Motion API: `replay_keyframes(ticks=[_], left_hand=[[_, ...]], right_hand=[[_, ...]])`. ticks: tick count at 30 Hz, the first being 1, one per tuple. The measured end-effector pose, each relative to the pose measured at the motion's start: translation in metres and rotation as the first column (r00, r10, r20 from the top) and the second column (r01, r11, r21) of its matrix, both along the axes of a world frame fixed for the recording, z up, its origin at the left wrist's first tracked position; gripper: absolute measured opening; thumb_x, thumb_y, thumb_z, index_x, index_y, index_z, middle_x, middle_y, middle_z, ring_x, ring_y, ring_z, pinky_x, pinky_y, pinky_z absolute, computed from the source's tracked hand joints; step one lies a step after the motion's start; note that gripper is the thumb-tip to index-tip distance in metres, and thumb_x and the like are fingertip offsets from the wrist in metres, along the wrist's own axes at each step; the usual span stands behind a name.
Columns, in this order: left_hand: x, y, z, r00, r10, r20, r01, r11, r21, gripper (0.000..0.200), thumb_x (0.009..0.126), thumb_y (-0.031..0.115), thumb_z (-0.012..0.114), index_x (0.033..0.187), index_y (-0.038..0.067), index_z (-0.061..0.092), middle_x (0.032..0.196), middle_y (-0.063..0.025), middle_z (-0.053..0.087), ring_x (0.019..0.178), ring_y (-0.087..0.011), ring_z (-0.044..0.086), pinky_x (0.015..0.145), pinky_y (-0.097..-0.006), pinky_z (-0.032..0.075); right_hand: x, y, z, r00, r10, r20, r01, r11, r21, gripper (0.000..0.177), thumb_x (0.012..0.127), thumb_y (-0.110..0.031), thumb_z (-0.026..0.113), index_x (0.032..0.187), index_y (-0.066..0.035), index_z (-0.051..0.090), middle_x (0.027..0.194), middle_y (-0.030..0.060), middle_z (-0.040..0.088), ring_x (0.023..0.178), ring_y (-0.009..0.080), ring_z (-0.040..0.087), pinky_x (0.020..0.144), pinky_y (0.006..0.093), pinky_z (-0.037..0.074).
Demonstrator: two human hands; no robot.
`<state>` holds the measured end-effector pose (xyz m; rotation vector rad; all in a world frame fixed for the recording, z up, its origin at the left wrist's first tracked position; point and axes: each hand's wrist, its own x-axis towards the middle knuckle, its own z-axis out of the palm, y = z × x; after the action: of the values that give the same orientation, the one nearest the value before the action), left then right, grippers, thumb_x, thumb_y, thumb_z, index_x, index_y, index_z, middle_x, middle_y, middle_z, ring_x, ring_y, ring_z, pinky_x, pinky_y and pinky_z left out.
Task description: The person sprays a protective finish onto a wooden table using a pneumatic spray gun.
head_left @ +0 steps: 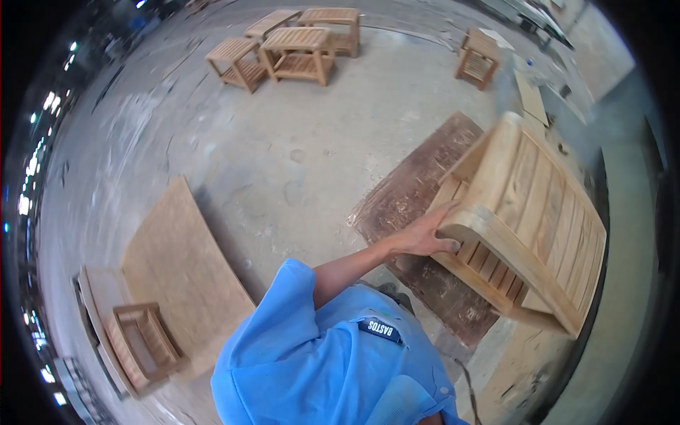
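The left arm stretches rightward, the left hand gripping the curved rail of a slatted wooden bench. The bench lies tipped on a dark board at right, its long axis running far to near. The right hand is out of sight.

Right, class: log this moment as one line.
left hand grips frame edge | pale slatted wooden table tipped on its side over dark brown board | right hand out of view

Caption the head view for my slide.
A hand holds a slatted wooden bench over a dark board, small wooden tables beyond.
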<state>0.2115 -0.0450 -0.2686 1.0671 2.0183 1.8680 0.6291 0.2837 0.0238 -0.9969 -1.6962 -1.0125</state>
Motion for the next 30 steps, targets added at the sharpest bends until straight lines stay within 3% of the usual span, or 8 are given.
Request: replay_keyframes(ticks=[2, 4, 11, 15, 16, 18, 22, 30], left_hand=[[-0.003, -0.001, 0.021, 0.992, -0.020, 0.125, 0.017, 1.000, 0.020, 0.084, 0.083, 0.046, 0.069, 0.144, 0.001, 0.035, 0.143, -0.0209, 0.044, 0.130, -0.0319, 0.045, 0.109, -0.0389, 0.035], [-0.006, 0.002, 0.044, 0.975, -0.073, 0.210, 0.053, 0.993, 0.102, 0.086, 0.081, 0.050, 0.070, 0.143, 0.000, 0.037, 0.138, -0.0217, 0.048, 0.128, -0.0302, 0.048, 0.107, -0.0383, 0.037], [-0.009, -0.010, 0.078, 0.968, -0.021, 0.250, 0.002, 0.997, 0.075, 0.080, 0.079, 0.043, 0.074, 0.137, -0.001, 0.042, 0.121, -0.0186, 0.059, 0.115, -0.0274, 0.056, 0.097, -0.0384, 0.045], [-0.020, -0.005, 0.081, 0.905, -0.183, 0.385, 0.103, 0.971, 0.217, 0.080, 0.082, 0.035, 0.074, 0.143, -0.001, 0.035, 0.124, -0.0148, 0.058, 0.116, -0.0227, 0.055, 0.100, -0.0353, 0.044], [-0.029, -0.002, 0.087, 0.820, -0.259, 0.510, 0.129, 0.952, 0.277, 0.080, 0.084, 0.034, 0.074, 0.144, 0.000, 0.033, 0.127, -0.0139, 0.056, 0.117, -0.0205, 0.055, 0.101, -0.0343, 0.044], [-0.051, 0.009, 0.095, 0.720, -0.345, 0.602, 0.113, 0.915, 0.388, 0.079, 0.086, 0.033, 0.073, 0.144, -0.002, 0.033, 0.127, -0.0150, 0.055, 0.117, -0.0196, 0.055, 0.099, -0.0339, 0.045], [-0.098, 0.028, 0.116, 0.610, -0.202, 0.766, 0.010, 0.969, 0.248, 0.078, 0.087, 0.033, 0.072, 0.142, -0.005, 0.033, 0.124, -0.0173, 0.057, 0.116, -0.0196, 0.055, 0.096, -0.0342, 0.047], [-0.186, -0.075, 0.126, 0.676, -0.188, 0.712, -0.001, 0.966, 0.257, 0.071, 0.083, 0.031, 0.074, 0.133, -0.009, 0.043, 0.123, -0.0182, 0.058, 0.111, -0.0220, 0.059, 0.094, -0.0324, 0.048]], right_hand=[[-0.038, 0.021, -0.019, 0.937, 0.275, -0.216, -0.348, 0.797, -0.494, 0.064, 0.091, -0.044, 0.066, 0.128, 0.006, 0.053, 0.101, 0.0129, 0.068, 0.082, 0.0262, 0.068, 0.068, 0.0412, 0.058], [-0.070, 0.077, -0.050, 0.732, 0.393, -0.557, -0.678, 0.343, -0.650, 0.064, 0.091, -0.047, 0.064, 0.125, 0.007, 0.056, 0.096, 0.0126, 0.068, 0.081, 0.0254, 0.068, 0.064, 0.0377, 0.057], [-0.249, 0.181, -0.142, 0.660, 0.336, -0.672, -0.558, -0.379, -0.738, 0.064, 0.097, -0.048, 0.052, 0.136, 0.002, 0.048, 0.125, 0.0153, 0.059, 0.108, 0.0265, 0.060, 0.090, 0.0358, 0.050], [-0.270, 0.265, -0.156, 0.678, 0.203, -0.706, -0.345, -0.760, -0.550, 0.074, 0.099, -0.059, 0.039, 0.146, -0.001, 0.037, 0.145, 0.0148, 0.045, 0.127, 0.0285, 0.049, 0.108, 0.0409, 0.040], [-0.283, 0.238, -0.144, 0.727, -0.163, -0.667, -0.498, -0.794, -0.349, 0.074, 0.097, -0.060, 0.043, 0.144, -0.003, 0.041, 0.143, 0.0145, 0.049, 0.125, 0.0281, 0.051, 0.106, 0.0415, 0.042], [-0.288, 0.231, -0.140, 0.701, -0.305, -0.645, -0.634, -0.681, -0.367, 0.074, 0.096, -0.059, 0.048, 0.143, -0.003, 0.043, 0.140, 0.0149, 0.052, 0.122, 0.0286, 0.055, 0.102, 0.0423, 0.046], [-0.295, 0.182, -0.107, 0.670, -0.318, -0.671, -0.656, -0.676, -0.335, 0.069, 0.095, -0.056, 0.051, 0.139, -0.002, 0.046, 0.133, 0.0174, 0.056, 0.116, 0.0299, 0.059, 0.098, 0.0428, 0.050], [-0.356, 0.018, -0.018, 0.555, -0.349, -0.755, -0.751, -0.600, -0.276, 0.054, 0.098, -0.041, 0.053, 0.129, 0.003, 0.052, 0.119, 0.0217, 0.063, 0.103, 0.0297, 0.067, 0.087, 0.0417, 0.058]])
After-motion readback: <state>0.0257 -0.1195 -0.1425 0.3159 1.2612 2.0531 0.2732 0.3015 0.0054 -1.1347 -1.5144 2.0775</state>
